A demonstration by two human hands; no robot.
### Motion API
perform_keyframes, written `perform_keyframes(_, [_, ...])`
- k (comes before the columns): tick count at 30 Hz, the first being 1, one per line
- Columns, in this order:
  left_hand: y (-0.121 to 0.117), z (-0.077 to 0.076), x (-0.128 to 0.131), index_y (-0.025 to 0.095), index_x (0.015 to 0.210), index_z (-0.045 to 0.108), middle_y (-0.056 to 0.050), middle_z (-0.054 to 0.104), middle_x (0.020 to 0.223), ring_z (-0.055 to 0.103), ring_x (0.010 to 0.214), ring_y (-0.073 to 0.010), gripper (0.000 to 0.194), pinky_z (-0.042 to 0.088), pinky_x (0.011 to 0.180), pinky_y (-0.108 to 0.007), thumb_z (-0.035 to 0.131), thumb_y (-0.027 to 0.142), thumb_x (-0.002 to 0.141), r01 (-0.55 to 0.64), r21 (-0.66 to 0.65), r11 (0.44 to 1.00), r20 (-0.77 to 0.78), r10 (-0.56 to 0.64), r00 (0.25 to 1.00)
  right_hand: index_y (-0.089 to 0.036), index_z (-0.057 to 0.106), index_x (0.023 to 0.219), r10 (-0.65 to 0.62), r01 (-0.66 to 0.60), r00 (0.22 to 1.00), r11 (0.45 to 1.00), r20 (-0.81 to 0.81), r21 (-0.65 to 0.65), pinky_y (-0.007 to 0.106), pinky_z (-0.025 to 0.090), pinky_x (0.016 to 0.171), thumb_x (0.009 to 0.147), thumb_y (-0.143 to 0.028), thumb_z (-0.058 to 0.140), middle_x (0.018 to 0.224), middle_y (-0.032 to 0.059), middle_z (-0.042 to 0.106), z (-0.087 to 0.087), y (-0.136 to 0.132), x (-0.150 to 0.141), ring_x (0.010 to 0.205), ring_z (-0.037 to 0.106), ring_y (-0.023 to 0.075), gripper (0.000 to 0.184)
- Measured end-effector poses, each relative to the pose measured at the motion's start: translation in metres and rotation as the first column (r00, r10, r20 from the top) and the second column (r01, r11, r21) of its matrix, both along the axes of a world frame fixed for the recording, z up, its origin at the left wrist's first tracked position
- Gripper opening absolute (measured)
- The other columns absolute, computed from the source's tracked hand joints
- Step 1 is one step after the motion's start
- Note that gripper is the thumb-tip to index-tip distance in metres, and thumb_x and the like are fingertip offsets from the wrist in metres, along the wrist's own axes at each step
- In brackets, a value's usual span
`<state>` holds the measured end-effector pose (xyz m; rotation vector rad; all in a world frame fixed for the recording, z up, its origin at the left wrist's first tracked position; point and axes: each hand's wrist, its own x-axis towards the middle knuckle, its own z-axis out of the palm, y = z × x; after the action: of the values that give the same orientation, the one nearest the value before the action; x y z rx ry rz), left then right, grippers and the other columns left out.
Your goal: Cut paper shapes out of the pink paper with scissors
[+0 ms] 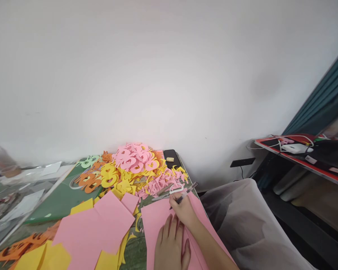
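Noting my right hand (184,212) closed around a craft knife (190,191), while my left hand (169,243) lies open, fingers spread on a pink paper sheet (154,228) just below a heap of paper cutouts (132,165). Sheet looks light and floppy; best pinned flat, held near its edge.

The person's own body shows as a left hand (170,245) with long, slender fingers (169,228) and smooth, oval nails, and a right hand (183,212) tapering from a bare, slim forearm (211,247).
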<state>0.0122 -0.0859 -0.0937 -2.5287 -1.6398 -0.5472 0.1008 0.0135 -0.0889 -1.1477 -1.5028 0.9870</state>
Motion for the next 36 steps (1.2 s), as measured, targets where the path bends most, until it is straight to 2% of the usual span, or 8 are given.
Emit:
perform_keyframes(11, [-0.0023, 0.0056, 0.0000, 0.023, 0.117, 0.046, -0.003, 0.046, 0.126, 0.041, 0.115, -0.0233, 0.039, 0.042, 0.085, -0.031, 0.040, 0.035, 0.081, -0.002, 0.000, 1.000, -0.013, 0.002, 1.000, -0.020, 0.027, 0.043, 0.005, -0.005, 1.000, 1.000, -0.014, -0.001, 0.020, 0.028, 0.043, 0.066, -0.020, 0.041, 0.043, -0.0067, 0.028, -0.0008, -0.0002, 0.0001, 0.043, 0.031, 0.0077, 0.027])
perform_keyframes(22, [-0.0007, 0.0075, 0.0005, 0.024, 0.117, 0.045, -0.002, 0.047, 0.126, 0.044, 0.112, -0.0225, 0.039, 0.044, 0.084, -0.031, 0.040, 0.035, 0.081, -0.010, 0.044, 0.999, -0.022, 0.011, 1.000, -0.021, 0.025, 0.043, -0.076, 0.076, 0.997, 0.997, -0.028, 0.009, 0.020, 0.023, 0.041, 0.064, -0.018, 0.040, 0.042, -0.0072, 0.024, 0.0010, -0.0015, 0.0024, 0.043, 0.025, 0.0073, 0.026])
perform_keyframes(30, [-0.0008, 0.0064, 0.0002, 0.023, 0.116, 0.046, -0.003, 0.047, 0.125, 0.043, 0.113, -0.0225, 0.038, 0.044, 0.085, -0.031, 0.041, 0.034, 0.080, 0.001, 0.033, 0.999, -0.024, 0.000, 1.000, -0.020, 0.025, 0.042, -0.039, 0.039, 0.999, 0.999, -0.007, 0.022, 0.020, 0.024, 0.042, 0.064, -0.020, 0.042, 0.042, -0.0074, 0.025, 0.0017, -0.0016, 0.0011, 0.043, 0.027, 0.0074, 0.027])
perform_keyframes(36, [-0.0018, 0.0082, -0.0003, 0.023, 0.116, 0.046, -0.003, 0.046, 0.126, 0.042, 0.114, -0.0228, 0.038, 0.044, 0.086, -0.031, 0.038, 0.035, 0.081, -0.005, 0.015, 1.000, -0.050, 0.006, 0.999, -0.021, 0.024, 0.043, -0.089, 0.089, 0.996, 0.996, 0.003, 0.020, 0.020, 0.019, 0.040, 0.062, -0.017, 0.042, 0.042, -0.0080, 0.021, 0.0011, -0.0028, 0.0013, 0.043, 0.023, 0.0072, 0.027])
